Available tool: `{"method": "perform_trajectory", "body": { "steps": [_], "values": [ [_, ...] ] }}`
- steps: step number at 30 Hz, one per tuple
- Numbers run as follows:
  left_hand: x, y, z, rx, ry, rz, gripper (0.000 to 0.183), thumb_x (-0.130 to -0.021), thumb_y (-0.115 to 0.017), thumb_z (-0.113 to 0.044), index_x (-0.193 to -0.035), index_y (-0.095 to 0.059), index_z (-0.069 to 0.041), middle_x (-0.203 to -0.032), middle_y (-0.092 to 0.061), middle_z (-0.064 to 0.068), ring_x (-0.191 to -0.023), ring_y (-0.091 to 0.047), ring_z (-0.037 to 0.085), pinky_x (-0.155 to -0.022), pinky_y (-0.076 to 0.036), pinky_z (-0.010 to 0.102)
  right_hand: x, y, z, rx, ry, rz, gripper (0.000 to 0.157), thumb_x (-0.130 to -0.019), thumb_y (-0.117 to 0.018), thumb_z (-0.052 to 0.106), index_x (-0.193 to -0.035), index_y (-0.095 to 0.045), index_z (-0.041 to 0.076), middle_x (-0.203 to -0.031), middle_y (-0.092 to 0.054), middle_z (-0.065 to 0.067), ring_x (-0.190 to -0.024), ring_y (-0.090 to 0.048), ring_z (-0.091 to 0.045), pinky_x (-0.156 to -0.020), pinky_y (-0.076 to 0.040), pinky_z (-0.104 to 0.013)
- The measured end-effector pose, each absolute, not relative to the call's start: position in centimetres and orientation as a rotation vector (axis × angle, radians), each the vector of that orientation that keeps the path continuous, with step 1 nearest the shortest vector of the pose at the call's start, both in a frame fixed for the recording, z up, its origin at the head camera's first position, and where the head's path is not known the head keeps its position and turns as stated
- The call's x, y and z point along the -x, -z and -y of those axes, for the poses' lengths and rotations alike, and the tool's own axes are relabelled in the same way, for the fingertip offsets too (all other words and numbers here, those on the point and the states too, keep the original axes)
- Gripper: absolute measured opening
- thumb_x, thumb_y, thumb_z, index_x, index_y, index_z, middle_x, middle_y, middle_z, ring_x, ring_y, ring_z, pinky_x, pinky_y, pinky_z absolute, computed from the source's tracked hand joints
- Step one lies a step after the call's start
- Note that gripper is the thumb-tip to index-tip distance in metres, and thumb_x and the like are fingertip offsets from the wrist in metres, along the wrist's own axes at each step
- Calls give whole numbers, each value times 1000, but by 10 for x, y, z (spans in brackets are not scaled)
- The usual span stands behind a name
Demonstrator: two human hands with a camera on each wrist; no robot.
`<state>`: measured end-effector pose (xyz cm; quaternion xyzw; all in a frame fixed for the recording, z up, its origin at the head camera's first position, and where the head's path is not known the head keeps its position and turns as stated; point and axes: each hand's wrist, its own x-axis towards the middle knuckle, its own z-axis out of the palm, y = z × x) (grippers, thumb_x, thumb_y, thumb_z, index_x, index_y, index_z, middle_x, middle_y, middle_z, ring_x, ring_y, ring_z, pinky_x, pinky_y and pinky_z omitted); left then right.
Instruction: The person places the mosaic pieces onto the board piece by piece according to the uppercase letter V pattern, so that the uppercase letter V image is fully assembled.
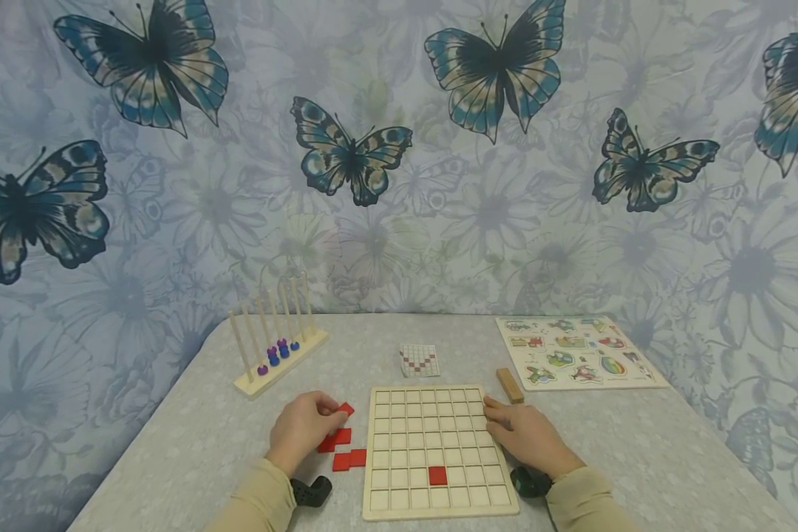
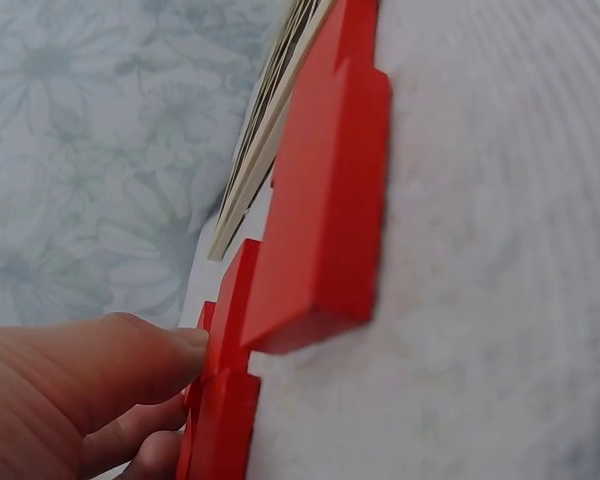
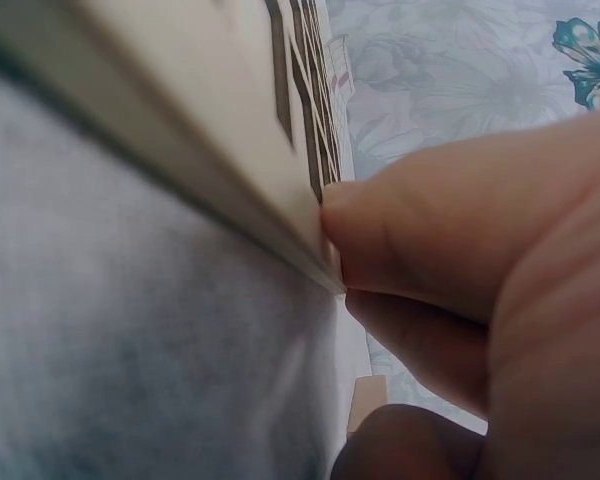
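Note:
In the head view my left hand [image 1: 306,425] is over a loose group of red square tiles [image 1: 342,462] left of the board. Thumb and fingers pinch a red tile [image 1: 346,408] at the group's far end; the left wrist view hides part of this grip behind the thumb [image 2: 150,355]. A pale wooden grid board [image 1: 442,513] lies flat in the middle, with one red tile [image 1: 437,475] in a lower cell. My right hand [image 1: 528,436] rests on the board's right edge with extended fingers, their tips touching the rim [image 3: 260,170] in the right wrist view.
Beyond the board lies a small pattern card [image 1: 420,360] with red squares. A wooden block [image 1: 510,385] sits by the right hand, near a picture puzzle board [image 1: 572,351]. At back left stands a peg rack [image 1: 282,362] with purple and blue beads.

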<state>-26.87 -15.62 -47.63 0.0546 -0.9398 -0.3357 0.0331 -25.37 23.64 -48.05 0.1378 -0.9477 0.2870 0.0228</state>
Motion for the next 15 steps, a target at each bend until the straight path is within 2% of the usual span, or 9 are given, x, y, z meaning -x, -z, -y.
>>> {"method": "perform_trajectory", "body": {
  "steps": [15],
  "values": [
    [268,478,153,-119,1045,2857,19,-84,-83,-28,-97,-73,-19,-87,-72,-5,-73,-62,12,-64,-49,31,253,479,-237,-476,-882,2929,37,-98,-70,20,-133,-69,6,-147,-60,-5,-133,-59,-33,-105,-47,-54]
  ]
}}
